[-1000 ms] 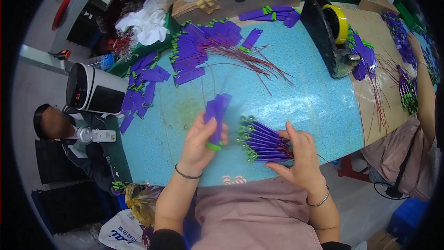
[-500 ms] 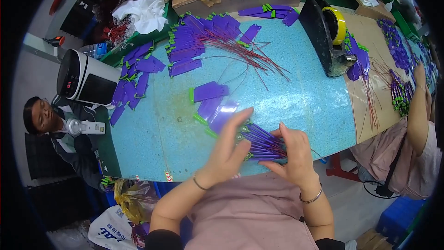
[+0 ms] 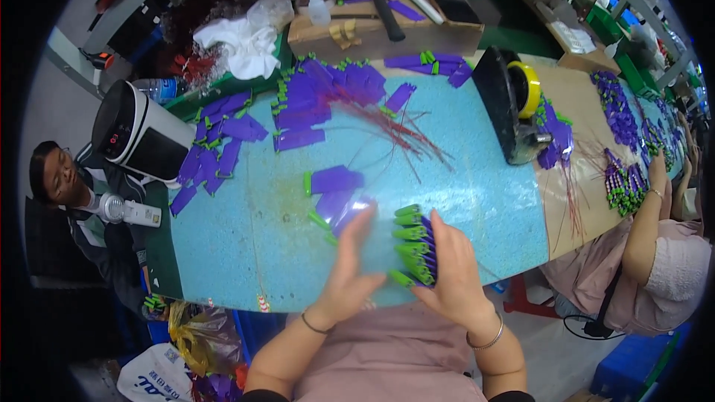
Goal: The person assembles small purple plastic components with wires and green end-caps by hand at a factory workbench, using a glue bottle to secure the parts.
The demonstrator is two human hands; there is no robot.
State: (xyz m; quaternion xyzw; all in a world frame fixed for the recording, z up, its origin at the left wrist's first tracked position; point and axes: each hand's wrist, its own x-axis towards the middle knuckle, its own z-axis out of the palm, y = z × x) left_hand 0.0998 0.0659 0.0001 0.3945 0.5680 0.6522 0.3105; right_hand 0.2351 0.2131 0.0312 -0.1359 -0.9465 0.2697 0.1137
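My right hand [image 3: 460, 272] grips a bundle of slim purple pieces with green ends [image 3: 414, 249], thumb on the near side and fingers along its right. The green ends fan toward my left hand [image 3: 344, 275], which is apart from the bundle with thumb and fingers spread, somewhat blurred. Just beyond my left fingertips lie a flat purple piece with a green end [image 3: 337, 179] and another shiny purple piece [image 3: 344, 208], partly covered by the fingers. Farther off, a row of purple pieces with green ends [image 3: 304, 108] has thin red wires [image 3: 402, 134] trailing from it.
A black tape dispenser with a yellow roll [image 3: 506, 108] stands at the right. Loose purple pieces [image 3: 216, 141] lie by a white-and-black appliance [image 3: 141, 134] at the left. A wooden box [image 3: 372, 33] bears tools. People sit at left and right.
The bundle has turned from lying between both hands to showing its green ends, held in my right hand. My left hand has drawn away leftward and down. The view has shifted slightly.
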